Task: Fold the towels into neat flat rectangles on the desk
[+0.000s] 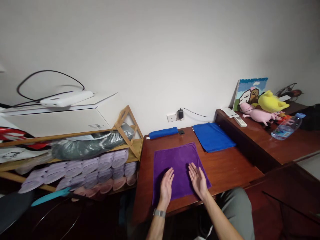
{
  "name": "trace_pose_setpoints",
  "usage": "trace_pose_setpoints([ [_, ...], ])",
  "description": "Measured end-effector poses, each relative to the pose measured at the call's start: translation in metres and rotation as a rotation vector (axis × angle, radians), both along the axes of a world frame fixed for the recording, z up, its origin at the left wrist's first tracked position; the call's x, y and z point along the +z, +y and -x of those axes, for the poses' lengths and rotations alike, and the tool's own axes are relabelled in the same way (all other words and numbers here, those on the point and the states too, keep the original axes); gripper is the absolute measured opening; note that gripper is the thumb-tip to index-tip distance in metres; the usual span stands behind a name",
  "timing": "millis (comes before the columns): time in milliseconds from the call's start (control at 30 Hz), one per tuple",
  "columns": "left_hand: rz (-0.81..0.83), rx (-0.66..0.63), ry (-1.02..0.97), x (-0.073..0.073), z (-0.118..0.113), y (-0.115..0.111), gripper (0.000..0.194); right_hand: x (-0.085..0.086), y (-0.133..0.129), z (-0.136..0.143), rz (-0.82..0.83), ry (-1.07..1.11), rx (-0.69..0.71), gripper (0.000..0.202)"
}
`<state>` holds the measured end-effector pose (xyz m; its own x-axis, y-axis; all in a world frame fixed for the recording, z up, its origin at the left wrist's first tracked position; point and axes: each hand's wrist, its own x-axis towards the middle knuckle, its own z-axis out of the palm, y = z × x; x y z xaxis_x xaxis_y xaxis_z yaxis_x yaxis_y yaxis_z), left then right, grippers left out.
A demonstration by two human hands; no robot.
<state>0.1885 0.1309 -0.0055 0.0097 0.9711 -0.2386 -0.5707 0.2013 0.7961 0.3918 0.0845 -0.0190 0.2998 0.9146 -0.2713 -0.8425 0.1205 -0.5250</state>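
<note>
Cloth (178,160) in purple is lying flat on a reddish-brown bench (232,170); left hand (166,186) and right hand (198,181), fingers extended, palms facing, are apparently hovering above it, holding nothing. Its near edge is lying near the bench's front, so a brushing wrist could be dragging it askew. Blue cloths (214,136) are lying beyond, below a pale wall (160,66); slippers (105,161) are filling a shelf (137,148) leftward.

A purple cloth (180,175) lies spread flat on a reddish-brown wooden tabletop (226,170), at 5 o'clock from the center of the view. Roughly square and soft-looking, with a matte surface, it sits slightly askew, its far corners pointing to 10 and 1 o'clock, its near right corner to 4 o'clock. Its lower edge runs near the tabletop's front edge.
</note>
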Motion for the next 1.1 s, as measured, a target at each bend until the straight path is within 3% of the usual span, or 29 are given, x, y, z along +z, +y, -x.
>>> trace_pose_setpoints([
  [100,0.118,0.05,-0.038,-0.009,-0.001,-0.002,0.03,-0.016,-0.002,-0.002,0.079,0.011,-0.009,0.032],
  [267,0.192,0.196,-0.031,-0.019,0.046,-0.004,0.027,-0.03,-0.012,-0.061,0.127,-0.013,-0.139,0.032],
  [367,0.174,0.232,0.01,-0.016,0.051,-0.004,0.027,-0.023,-0.007,-0.07,0.12,-0.043,-0.183,0.031],
  [500,0.046,0.124,-0.003,0.0,0.019,0.012,0.03,-0.006,0.02,-0.038,0.056,-0.052,-0.135,0.032],
  [600,0.075,0.105,-0.006,0.006,0.007,0.025,0.029,-0.004,0.038,-0.023,0.115,-0.029,-0.129,0.025],
  [767,0.129,0.196,0.044,-0.009,0.04,0.016,0.024,-0.014,0.035,-0.056,0.141,-0.024,-0.194,0.025],
  [867,0.111,0.245,0.149,-0.012,0.052,0.0,0.021,-0.005,0.027,-0.067,0.123,-0.052,-0.25,0.027],
  [967,0.007,0.244,0.228,-0.002,0.031,-0.015,0.027,0.009,0.019,-0.037,0.059,-0.094,-0.232,0.039],
  [1100,-0.048,-0.007,0.157,0.015,-0.03,-0.029,0.051,0.01,0.004,0.039,-0.019,-0.11,-0.005,0.057],
])
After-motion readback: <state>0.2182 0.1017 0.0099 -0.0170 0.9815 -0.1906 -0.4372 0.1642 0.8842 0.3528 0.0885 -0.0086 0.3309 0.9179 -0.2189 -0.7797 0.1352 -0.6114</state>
